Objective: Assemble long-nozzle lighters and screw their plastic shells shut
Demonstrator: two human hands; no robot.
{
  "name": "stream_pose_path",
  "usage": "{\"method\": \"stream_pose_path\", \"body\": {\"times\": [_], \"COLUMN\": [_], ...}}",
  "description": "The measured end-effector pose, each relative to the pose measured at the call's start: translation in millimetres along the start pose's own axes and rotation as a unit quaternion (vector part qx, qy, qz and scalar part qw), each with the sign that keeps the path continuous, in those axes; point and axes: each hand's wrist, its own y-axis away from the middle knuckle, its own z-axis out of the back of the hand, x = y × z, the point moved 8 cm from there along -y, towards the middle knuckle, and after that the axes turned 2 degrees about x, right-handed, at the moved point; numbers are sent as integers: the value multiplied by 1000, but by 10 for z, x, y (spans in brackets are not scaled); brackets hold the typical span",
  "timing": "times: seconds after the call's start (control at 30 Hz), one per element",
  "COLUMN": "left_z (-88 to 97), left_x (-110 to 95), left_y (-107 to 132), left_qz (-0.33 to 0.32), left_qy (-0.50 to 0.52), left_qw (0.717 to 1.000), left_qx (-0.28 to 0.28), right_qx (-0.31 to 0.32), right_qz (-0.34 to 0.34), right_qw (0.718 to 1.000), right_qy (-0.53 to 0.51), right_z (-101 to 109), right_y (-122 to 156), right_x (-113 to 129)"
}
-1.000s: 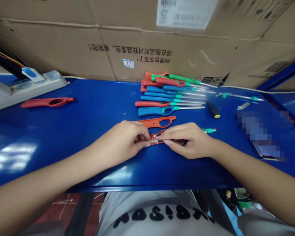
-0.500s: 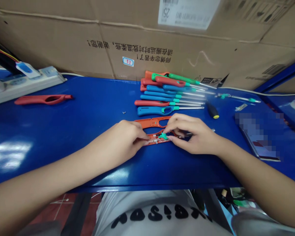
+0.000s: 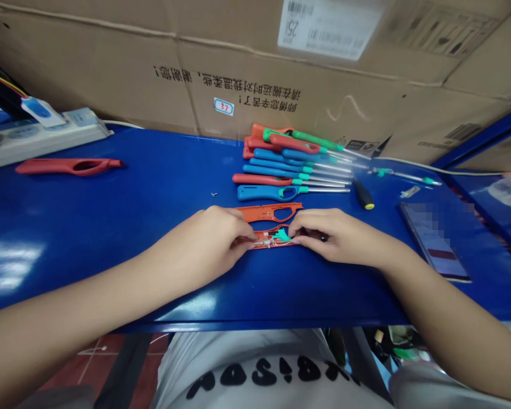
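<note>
Lying on the blue table is an opened orange half of a long-nosed gas lighter (image 3: 266, 246), its inner parts showing. A green trigger (image 3: 283, 234) and thin white wires sit inside it. My left hand (image 3: 219, 238) is closed on the left end of this half, fingertips pressed together. At its other end my right hand (image 3: 334, 233) pinches the shell beside the trigger; the exact grip is partly hidden by the fingers. Just behind lies the matching empty orange half (image 3: 255, 213), partly covered by my left hand.
Several finished-looking lighters (image 3: 272, 193) are piled behind. A black and yellow screwdriver (image 3: 363, 194), a phone (image 3: 434, 244) and a loose nozzle assembly (image 3: 404, 175) lie right. Leftward are a red shell half (image 3: 70, 166), a power strip (image 3: 51, 139) and small screws (image 3: 213, 195).
My right hand's fingers have drawn together and shifted slightly at the trigger end. My left hand keeps its hold. The view has moved a little.
</note>
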Motion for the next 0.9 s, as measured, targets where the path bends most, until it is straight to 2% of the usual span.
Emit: {"method": "stream_pose_path", "body": {"times": [0.13, 0.23, 0.33, 0.43, 0.6, 0.73, 0.8, 0.9], "left_z": [22, 94, 102, -7, -177, -194, -197, -197], "left_x": [12, -40, -212, -359, -325, -296, -278, -258], "left_y": [21, 34, 34, 48, 48, 36, 21, 1], "left_qz": [18, 25, -48, -136, -138, -140, -142, -148], "left_qy": [-30, -79, -93, -78, -78, -74, -67, -55], "left_qw": [999, 996, 993, 986, 987, 987, 987, 987], "left_qx": [5, -24, -55, -56, -37, -32, -28, -31], "right_qx": [-15, -12, -1, 0, 7, -79, -120, -121], "right_qz": [-10, -10, -10, -10, -10, 10, 7, -9], "right_qw": [1000, 1000, 1000, 1000, 1000, 997, 992, 984], "right_qy": [-1, 7, 13, 17, 28, 13, 48, 127], "right_z": [7, -1, -11, -9, -9, 131, 191, 185], "right_y": [0, 1, 7, 19, 32, 32, 36, 26], "right_x": [-5, 10, 26, 42, 55, 15, -62, -194]}}
